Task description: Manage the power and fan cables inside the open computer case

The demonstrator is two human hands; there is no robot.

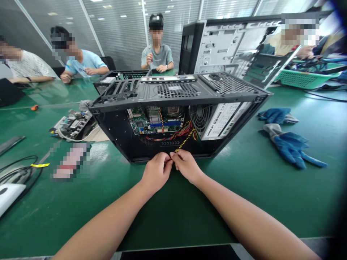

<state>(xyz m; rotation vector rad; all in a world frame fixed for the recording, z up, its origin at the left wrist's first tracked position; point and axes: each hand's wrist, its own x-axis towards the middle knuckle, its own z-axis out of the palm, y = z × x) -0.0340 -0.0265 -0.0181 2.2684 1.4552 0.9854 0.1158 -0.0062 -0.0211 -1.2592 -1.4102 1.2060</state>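
Observation:
An open black computer case [116, 103] stands on the green table, its open side towards me. Inside are a green motherboard [139, 124] on the left and a power supply [221, 121] on the right. A twisted yellow and black cable [184, 141] runs from the power supply to the case's lower front edge. There my left hand [158, 168] and my right hand [187, 164] meet, both pinching the cable's end between fingers and thumbs. The very tip is hidden by my fingers. Red and multicoloured wires [176, 135] lie behind it inside the case.
Blue gloves [291, 144] lie right on the table [271, 202]. Left are a loose circuit board [74, 124], a pixelated pink object [71, 160] and black cables [16, 173]. Behind stand another open case [219, 47] and a green basket [306, 78]. Several people sit around the table.

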